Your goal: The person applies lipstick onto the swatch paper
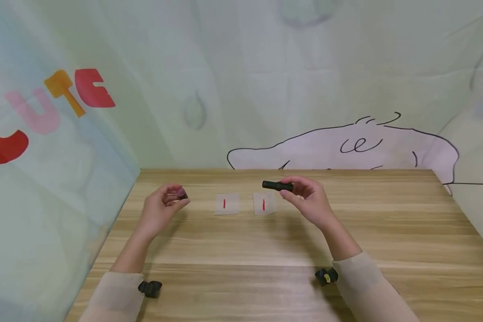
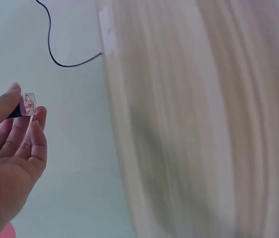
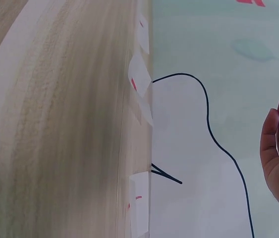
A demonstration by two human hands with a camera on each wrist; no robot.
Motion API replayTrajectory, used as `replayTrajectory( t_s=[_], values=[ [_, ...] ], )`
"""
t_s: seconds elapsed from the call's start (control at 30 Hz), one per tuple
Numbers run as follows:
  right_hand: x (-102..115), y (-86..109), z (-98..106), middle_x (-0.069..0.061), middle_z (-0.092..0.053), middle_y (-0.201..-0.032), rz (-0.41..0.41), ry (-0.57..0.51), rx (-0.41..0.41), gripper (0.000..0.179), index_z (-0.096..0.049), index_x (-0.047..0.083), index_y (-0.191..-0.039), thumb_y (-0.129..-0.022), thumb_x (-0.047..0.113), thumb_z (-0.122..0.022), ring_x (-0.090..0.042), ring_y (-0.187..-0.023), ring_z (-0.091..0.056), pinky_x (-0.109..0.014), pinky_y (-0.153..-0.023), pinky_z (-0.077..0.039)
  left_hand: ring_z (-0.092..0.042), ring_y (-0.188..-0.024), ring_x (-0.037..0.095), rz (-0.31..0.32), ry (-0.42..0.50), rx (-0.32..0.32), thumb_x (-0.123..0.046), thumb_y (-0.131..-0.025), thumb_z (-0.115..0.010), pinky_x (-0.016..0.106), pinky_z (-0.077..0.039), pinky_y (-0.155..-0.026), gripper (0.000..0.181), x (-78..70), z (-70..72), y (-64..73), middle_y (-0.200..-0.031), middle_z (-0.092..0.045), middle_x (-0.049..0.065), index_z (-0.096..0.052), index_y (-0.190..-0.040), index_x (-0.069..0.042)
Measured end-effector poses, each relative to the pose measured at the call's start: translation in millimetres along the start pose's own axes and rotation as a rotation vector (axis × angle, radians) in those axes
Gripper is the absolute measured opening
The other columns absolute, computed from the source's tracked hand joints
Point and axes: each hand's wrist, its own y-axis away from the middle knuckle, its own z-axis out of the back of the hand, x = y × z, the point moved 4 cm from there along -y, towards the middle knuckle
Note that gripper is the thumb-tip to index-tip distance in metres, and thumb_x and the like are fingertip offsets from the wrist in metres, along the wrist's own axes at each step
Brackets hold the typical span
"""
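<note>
My left hand (image 1: 161, 208) is raised over the left of the table and pinches a small cap-like piece (image 2: 26, 105) between thumb and fingers. That piece is dark at one end and clear with pinkish patches at the other. Over the right paper, my right hand (image 1: 311, 201) holds a slim black tube (image 1: 277, 185) level, its free end pointing left. Only part of the tube shows at the edge of the right wrist view. Two pale papers lie side by side between the hands: a left paper (image 1: 233, 208) and a right paper (image 1: 270, 208), each with a short red stroke.
The wooden table (image 1: 241, 250) meets a printed cloth backdrop (image 1: 165, 89) at its far edge and left side. Black wrist devices sit by the cuffs: the left device (image 1: 150, 289) and the right device (image 1: 326, 277).
</note>
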Motion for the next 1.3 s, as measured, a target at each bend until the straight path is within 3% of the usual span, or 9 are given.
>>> replayTrajectory(
  t_s=[0.23,0.5,0.73,0.87,1.1,1.3],
  values=[
    [0,2.0,2,0.003,-0.068,-0.088,0.012,-0.003,-0.009,0.023,-0.068,-0.006,-0.11,-0.087,-0.01,-0.072,-0.014,-0.07,-0.055,-0.023,-0.06,-0.046,-0.065,-0.095,0.008,0.017,0.106,-0.019,-0.021,-0.091,-0.078,0.015,-0.054,-0.08,0.035,-13.8,-6.1,-1.2,-0.112,-0.068,0.013,-0.065,-0.116,-0.001],
    [2,2.6,7,-0.003,-0.07,-0.09,0.001,0.021,-0.02,0.024,-0.069,-0.004,-0.112,-0.089,-0.006,-0.073,-0.014,-0.074,-0.06,-0.023,-0.066,-0.051,-0.068,-0.094,0.009,-0.018,0.111,-0.063,-0.023,-0.087,-0.082,0.016,-0.054,-0.078,0.035,-29.8,-9.4,-6.7,-0.11,-0.073,0.01,-0.07,-0.113,-0.002],
    [4,2.1,9,-0.006,-0.07,-0.092,0.018,-0.002,-0.011,0.025,-0.068,-0.006,-0.113,-0.089,-0.003,-0.074,-0.013,-0.075,-0.062,-0.023,-0.068,-0.052,-0.068,-0.095,0.006,-0.116,0.141,-0.063,-0.015,-0.087,-0.082,0.021,-0.056,-0.085,0.029,-44.2,-10.6,-11.0,-0.108,-0.074,0.009,-0.072,-0.111,-0.003],
    [5,1.3,11,-0.006,-0.069,-0.092,0.028,-0.005,-0.01,0.024,-0.067,-0.006,-0.113,-0.09,-0.001,-0.074,-0.014,-0.075,-0.061,-0.023,-0.068,-0.051,-0.067,-0.095,0.005,-0.18,0.135,-0.051,-0.011,-0.088,-0.08,0.018,-0.055,-0.084,0.027,-55.3,-12.0,-14.4,-0.108,-0.074,0.009,-0.072,-0.113,-0.003],
    [7,-0.7,13,-0.005,-0.069,-0.093,0.046,0.004,-0.009,0.023,-0.067,-0.005,-0.113,-0.09,-0.003,-0.073,-0.014,-0.074,-0.06,-0.023,-0.065,-0.049,-0.065,-0.094,0.014,-0.332,0.084,0.024,-0.005,-0.089,-0.077,0.02,-0.055,-0.076,0.027,-73.9,-19.2,-19.2,-0.11,-0.072,0.008,-0.074,-0.116,-0.004],
    [10,-1.4,15,-0.004,-0.069,-0.092,0.036,0.017,-0.003,0.022,-0.067,-0.004,-0.112,-0.09,-0.005,-0.072,-0.014,-0.074,-0.061,-0.023,-0.058,-0.047,-0.059,-0.09,0.014,-0.384,0.036,0.086,-0.008,-0.092,-0.075,0.023,-0.05,-0.072,0.027,-86.8,-24.9,-21.1,-0.112,-0.071,0.003,-0.074,-0.119,-0.008]
  ],
)
